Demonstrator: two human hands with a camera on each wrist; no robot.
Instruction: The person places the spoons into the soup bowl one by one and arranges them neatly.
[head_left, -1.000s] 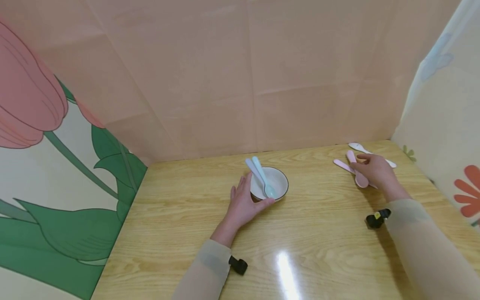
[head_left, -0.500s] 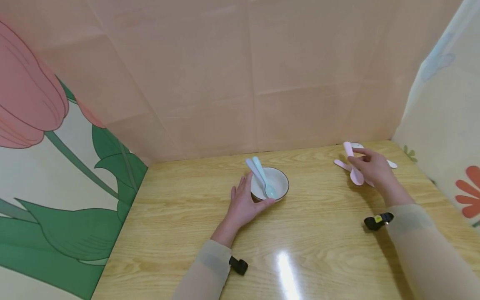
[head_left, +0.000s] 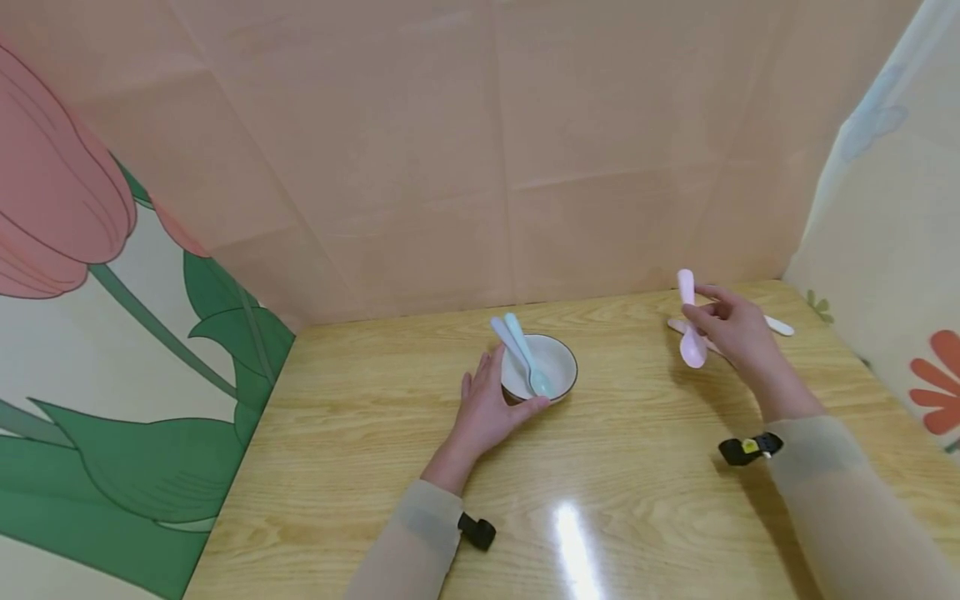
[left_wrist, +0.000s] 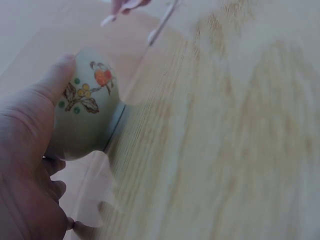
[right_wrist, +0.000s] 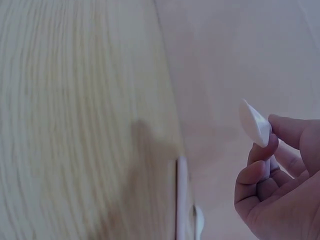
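Note:
My left hand [head_left: 483,414] holds the left side of a small white bowl [head_left: 561,360] with a dark rim, the thumb at its near edge. A light blue spoon [head_left: 539,383] and a lavender spoon [head_left: 507,335] lean inside, their handles over the far rim. In the left wrist view, fruit and leaves decorate the bowl's outside [left_wrist: 87,120]. Raised over the table at the right, my right hand [head_left: 741,335] pinches a pink spoon [head_left: 693,352], its handle pointing up and away. The right wrist view shows this spoon's scoop [right_wrist: 254,125] beside the thumb and fingers.
Under the right hand lies another pink spoon [head_left: 677,325], partly hidden. A white spoon [head_left: 780,326] rests behind that hand, mostly covered. The wooden table [head_left: 375,383] meets a pinkish backdrop [head_left: 390,208] at the back, with flower-patterned panels on both sides.
My right hand has lifted the pink spoon off the other pink spoon and moved it slightly left. The left hand and the bowl have stayed put.

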